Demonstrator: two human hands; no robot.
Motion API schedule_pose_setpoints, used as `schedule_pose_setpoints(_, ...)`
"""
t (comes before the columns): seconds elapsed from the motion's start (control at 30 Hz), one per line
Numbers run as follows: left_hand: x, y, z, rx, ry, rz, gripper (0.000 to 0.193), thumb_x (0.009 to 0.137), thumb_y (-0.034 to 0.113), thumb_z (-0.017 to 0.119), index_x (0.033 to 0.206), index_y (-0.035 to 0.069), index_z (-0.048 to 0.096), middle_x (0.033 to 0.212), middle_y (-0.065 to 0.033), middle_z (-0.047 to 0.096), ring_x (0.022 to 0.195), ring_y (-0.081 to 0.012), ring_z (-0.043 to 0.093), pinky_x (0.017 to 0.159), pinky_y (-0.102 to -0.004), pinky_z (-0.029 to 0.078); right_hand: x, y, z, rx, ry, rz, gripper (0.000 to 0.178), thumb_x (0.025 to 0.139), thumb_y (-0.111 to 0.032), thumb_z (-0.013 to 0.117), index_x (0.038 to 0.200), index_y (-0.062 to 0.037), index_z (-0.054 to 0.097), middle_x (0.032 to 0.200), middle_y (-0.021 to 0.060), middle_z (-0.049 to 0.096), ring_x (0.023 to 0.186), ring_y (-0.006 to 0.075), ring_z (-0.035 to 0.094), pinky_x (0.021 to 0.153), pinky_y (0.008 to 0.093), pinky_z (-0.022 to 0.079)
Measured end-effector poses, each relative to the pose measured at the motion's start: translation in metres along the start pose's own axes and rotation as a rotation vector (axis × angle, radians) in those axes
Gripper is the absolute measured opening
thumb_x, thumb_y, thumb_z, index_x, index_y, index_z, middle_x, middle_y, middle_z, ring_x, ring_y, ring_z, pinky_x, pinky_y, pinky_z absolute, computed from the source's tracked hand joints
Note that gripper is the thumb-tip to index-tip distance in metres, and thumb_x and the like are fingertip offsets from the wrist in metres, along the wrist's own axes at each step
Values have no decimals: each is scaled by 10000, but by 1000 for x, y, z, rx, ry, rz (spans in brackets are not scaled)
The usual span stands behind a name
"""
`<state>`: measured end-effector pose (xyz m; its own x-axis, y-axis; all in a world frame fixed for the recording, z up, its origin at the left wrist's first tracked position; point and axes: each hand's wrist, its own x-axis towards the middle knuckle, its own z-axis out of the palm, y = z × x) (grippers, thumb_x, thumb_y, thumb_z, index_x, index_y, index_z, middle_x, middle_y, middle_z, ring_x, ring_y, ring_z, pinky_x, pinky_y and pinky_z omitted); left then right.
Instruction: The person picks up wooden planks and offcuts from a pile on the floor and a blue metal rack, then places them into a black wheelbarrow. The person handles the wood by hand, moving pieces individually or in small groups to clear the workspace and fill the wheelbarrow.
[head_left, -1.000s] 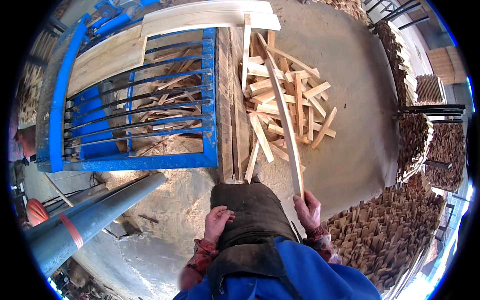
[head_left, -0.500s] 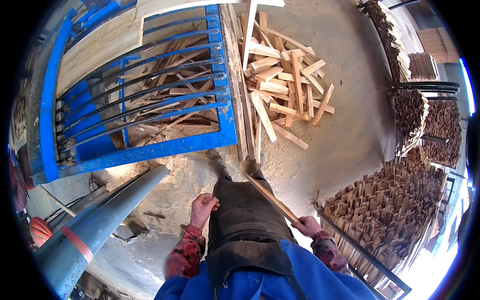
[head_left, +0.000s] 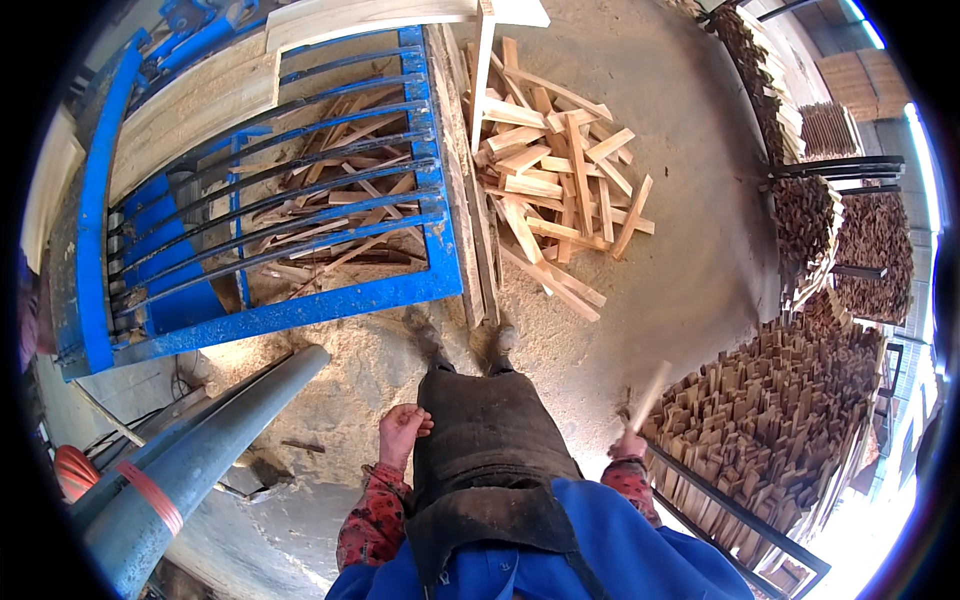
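Note:
A pale wooden strip (head_left: 653,394) is gripped near one end by my right hand (head_left: 628,444), out to the right beside the big stack. It stands tilted up and away from me, its edges a little smeared. My left hand (head_left: 402,432) hangs by the left edge of the dark apron (head_left: 480,420), its fingers curled together; whether anything small is in them cannot be seen. Just right of my right hand rises the dense stack of wooden strips (head_left: 770,400), their ends facing up, held in a dark metal frame (head_left: 735,535).
A blue metal frame with bars (head_left: 290,318) stands ahead left, a plank (head_left: 200,125) lying across it. Beside it is a loose heap of wood pieces (head_left: 570,180) on the floor. A grey pipe (head_left: 230,440) slants in at lower left. More stacked wood (head_left: 805,225) lines the far right.
My right hand has swung the wooden strip from in front of the apron out to the right, toward the stack. My left hand stays nearly in place. The whole view has shifted slightly.

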<state>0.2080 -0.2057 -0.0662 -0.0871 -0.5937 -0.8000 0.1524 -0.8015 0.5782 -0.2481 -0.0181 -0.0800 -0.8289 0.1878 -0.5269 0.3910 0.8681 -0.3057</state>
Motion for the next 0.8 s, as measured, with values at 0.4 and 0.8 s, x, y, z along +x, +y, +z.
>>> schedule_pose_setpoints(0.4,6,31,-6,-31,-13,100,201,903,111,626,1023,-41,574,858,-126,667,736,-192,673,624,-290,560,-116,-138,21,269,-565,-324,263,883,-283,590,824,-33,531,586,40,483,431,155,485,379,305,405)
schedule_pose_setpoints(0.8,7,52,-15,-130,55,182,193,910,87,602,1043,-46,563,880,-153,668,745,-222,681,639,-315,571,-296,-263,84,110,-698,-1365,235,880,-168,623,1009,22,577,656,92,558,585,154,509,537,331,428)
